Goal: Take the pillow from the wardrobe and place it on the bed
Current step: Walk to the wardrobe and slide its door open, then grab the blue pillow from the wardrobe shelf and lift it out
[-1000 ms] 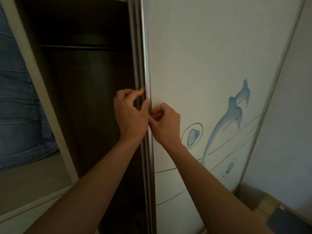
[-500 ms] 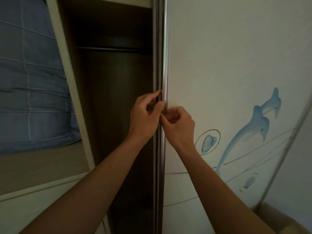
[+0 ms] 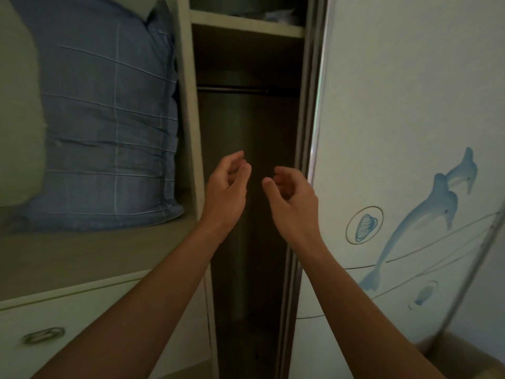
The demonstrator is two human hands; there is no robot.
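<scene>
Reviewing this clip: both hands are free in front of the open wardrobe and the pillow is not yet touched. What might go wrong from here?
1. The blue pillow stands wedged against the white divider, with a pale cushion on its other side; pulling it out may drag that cushion along.
2. The left hand and right hand hang before the dark hanging bay, not the pillow's shelf; reaching across, a forearm might knock the divider.
3. A one-handed grip may let the bulky pillow slump.

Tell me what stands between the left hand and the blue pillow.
In the head view, a pale upright wardrobe divider panel stands between the empty left hand and the blue checked pillow.
</scene>
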